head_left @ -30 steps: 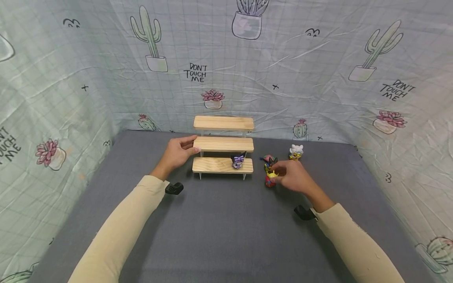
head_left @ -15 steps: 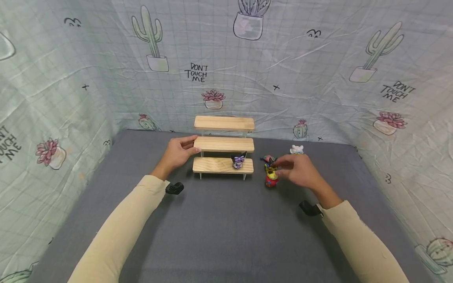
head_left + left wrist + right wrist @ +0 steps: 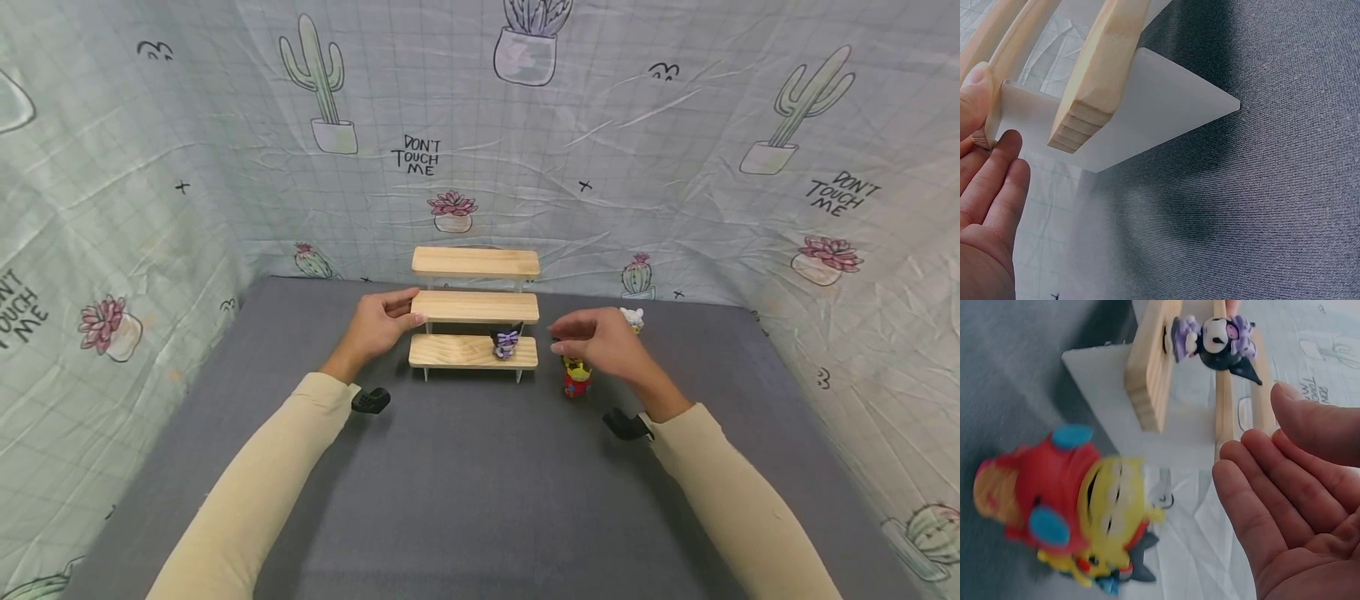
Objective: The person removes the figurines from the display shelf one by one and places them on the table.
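Observation:
A three-tier wooden display stand (image 3: 475,307) with pale, translucent side panels stands on the grey cloth. My left hand (image 3: 377,323) grips the left end of its middle tier, with the thumb (image 3: 977,87) and fingertips (image 3: 1009,142) on opposite faces of the board. On the lowest tier, towards the right, sits a figurine in a black hood with a purple bow (image 3: 506,343). My right hand (image 3: 603,343) hovers right of the stand, fingers loosely bent and holding nothing. Below it stands a yellow figurine in red (image 3: 1060,494), beside another with dark pointed ears (image 3: 1141,562).
A white-topped figurine (image 3: 632,317) stands behind my right hand, partly covered by it. Cactus-printed fabric (image 3: 480,108) hangs at the back and sides of the grey tabletop (image 3: 465,483). A black device (image 3: 627,425) hangs at my right wrist.
My right hand has left the yellow-and-red figurine, first drawing back, then moving up and left over the figures behind it. My left hand keeps its grip on the stand.

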The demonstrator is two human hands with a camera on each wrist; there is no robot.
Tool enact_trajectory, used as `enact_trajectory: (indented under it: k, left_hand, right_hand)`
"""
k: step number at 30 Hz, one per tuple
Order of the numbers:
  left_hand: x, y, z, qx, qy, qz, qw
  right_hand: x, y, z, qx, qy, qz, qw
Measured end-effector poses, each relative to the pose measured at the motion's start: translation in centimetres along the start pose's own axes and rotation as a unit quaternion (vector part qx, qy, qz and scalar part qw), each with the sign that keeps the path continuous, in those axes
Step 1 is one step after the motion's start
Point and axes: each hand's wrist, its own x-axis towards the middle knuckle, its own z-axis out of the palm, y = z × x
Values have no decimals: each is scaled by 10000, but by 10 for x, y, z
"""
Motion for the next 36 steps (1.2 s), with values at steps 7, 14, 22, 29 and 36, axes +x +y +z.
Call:
enact_trajectory:
  k: [7,14,22,29,36]
  left_hand:
    - [0,1,-1,-70,-5,-22,10000]
    - [0,2,0,-73,-16,-29,10000]
    - [-1,1,0,-133,-37,48,9999]
    - [-1,0,0,-148,-15,96,9998]
    - [0,-1,0,-179,-2,102,9998]
  right_hand:
    - [15,-12,13,263,-133,-15,9996]
    - [26,-20,33,299,-99,-113,9994]
    - [34,-27,49,395,3,-51,9992]
    - [37,-29,56,94,50,-34,9999]
    - [36,-30,60,-202,137,8,9997]
